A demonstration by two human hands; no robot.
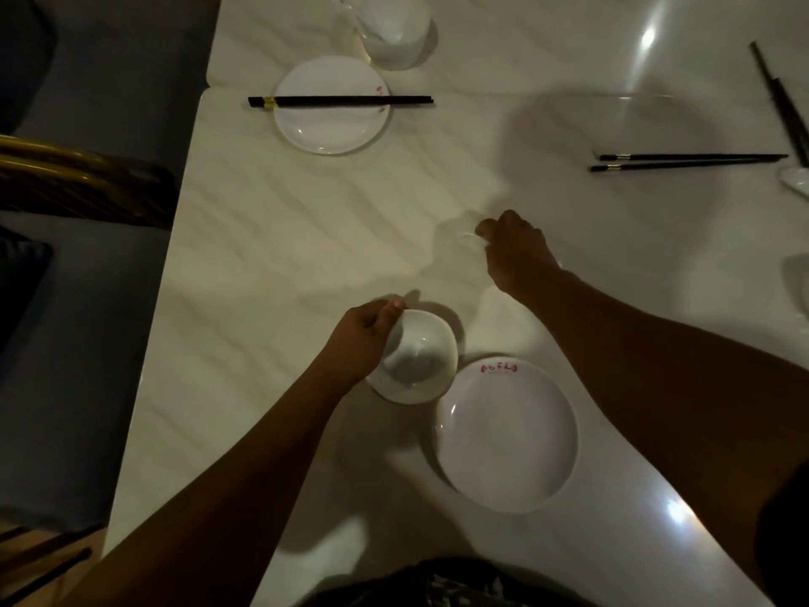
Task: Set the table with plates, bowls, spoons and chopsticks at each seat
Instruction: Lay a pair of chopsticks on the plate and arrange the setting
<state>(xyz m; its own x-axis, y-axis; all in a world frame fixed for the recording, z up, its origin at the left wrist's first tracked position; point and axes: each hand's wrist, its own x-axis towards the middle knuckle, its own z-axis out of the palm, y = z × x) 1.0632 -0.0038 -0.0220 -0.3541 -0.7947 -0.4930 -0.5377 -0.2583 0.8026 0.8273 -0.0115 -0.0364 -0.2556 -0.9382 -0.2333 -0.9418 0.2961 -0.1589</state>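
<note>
While the left hand (pixel 361 341) grips the bowl (pixel 420 361) by its rim, a slip could knock it against the near plate (pixel 508 435); the right hand (pixel 516 251) pinches what seems a spoon (pixel 472 238).

- The worktop (pixel 306 238) looks glossy, pale and marble-veined.
- The plate (pixel 508 435) and bowl (pixel 420 357) look like smooth, glazed white ceramic.
- The chopsticks (pixel 341 100) look black and lacquered.

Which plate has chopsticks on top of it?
The far plate: black chopsticks lie across it. The near plate, beside the bowl, has nothing on it.
</note>
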